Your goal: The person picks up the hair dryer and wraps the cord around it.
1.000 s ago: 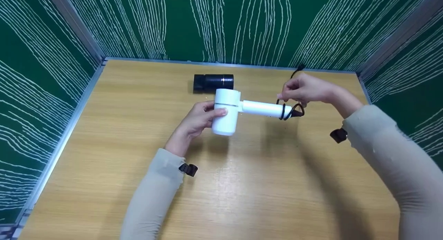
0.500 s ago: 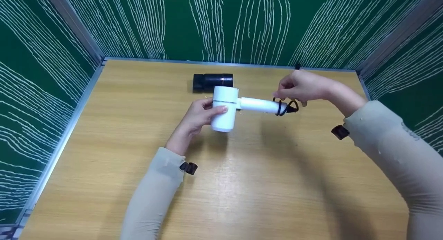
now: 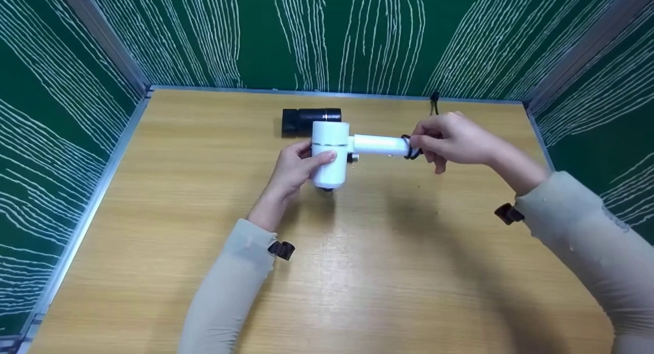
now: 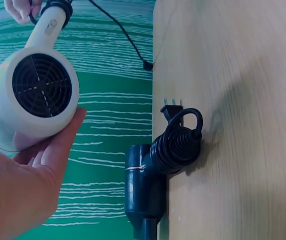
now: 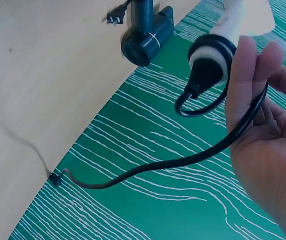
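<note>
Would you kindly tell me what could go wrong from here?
The white hair dryer, held up off the table by the left hand, might slip if the right hand tugs its cord. The cord's plug could catch at the table's far edge. The black hair dryer nearby might get bumped.

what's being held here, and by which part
The left hand grips a white hair dryer around its barrel; the right hand holds the dryer's black cord near the end of the handle.
</note>
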`<state>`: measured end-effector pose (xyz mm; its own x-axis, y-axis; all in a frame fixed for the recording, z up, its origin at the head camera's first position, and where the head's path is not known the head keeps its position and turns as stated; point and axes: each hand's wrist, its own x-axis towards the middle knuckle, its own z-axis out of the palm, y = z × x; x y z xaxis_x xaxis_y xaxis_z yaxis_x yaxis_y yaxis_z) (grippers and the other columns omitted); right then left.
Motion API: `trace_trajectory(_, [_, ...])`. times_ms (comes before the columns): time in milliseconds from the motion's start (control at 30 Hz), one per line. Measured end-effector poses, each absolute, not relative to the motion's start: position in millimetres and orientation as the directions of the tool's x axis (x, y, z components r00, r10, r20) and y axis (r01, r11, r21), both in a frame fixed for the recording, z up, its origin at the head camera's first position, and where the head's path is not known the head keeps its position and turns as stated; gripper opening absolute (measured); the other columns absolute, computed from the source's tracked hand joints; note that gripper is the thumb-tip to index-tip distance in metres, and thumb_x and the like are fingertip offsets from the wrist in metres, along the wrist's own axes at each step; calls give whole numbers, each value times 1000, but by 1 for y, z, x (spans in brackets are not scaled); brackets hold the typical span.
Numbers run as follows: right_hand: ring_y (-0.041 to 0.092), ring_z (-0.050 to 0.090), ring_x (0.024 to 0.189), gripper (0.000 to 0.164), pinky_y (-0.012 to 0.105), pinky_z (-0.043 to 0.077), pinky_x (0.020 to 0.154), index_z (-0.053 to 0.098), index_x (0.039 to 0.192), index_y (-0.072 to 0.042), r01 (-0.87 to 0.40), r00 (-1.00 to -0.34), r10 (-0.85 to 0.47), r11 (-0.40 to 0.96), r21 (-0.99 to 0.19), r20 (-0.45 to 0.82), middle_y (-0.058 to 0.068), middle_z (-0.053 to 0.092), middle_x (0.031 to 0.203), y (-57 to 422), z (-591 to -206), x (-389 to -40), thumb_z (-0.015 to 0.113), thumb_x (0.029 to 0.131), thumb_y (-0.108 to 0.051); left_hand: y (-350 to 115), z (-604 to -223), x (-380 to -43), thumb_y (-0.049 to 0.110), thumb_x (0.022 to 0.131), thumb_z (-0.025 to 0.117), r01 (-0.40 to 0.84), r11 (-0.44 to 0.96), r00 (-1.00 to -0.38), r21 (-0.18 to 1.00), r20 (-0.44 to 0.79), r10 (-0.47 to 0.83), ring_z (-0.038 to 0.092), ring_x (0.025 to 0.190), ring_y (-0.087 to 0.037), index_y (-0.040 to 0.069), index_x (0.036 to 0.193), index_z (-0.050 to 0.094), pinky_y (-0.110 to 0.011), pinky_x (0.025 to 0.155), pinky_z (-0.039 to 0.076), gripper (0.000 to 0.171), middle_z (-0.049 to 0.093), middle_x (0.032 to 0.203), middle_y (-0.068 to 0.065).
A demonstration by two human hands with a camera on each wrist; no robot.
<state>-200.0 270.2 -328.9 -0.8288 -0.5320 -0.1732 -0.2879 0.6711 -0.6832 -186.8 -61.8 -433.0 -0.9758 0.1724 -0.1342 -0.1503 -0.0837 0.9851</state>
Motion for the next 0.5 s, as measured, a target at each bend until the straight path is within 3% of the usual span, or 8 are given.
trace_trajectory(233, [25,71,60,19,37,64,58,68,115,2,-312,-831,-548,605,-732,-99,14,67,80,269,-345,-186,61,110,-15,-60,-433,-188,18,93,85,-124,-100,-986,987,-111,123,68,122,-31,3,148,62,-47,107,55,61,70,135,-16])
trace_trajectory(500, [25,74,65,21,40,65,62,63,116,6,-268,-872,-489,426,-864,29,20,71,86,267,-379,-170,57,112,-14,-58,-438,-189,17,94,85,-126,-111,-988,986,-114,106,68,122,-30,2,145,63,-46,107,55,58,70,135,-16])
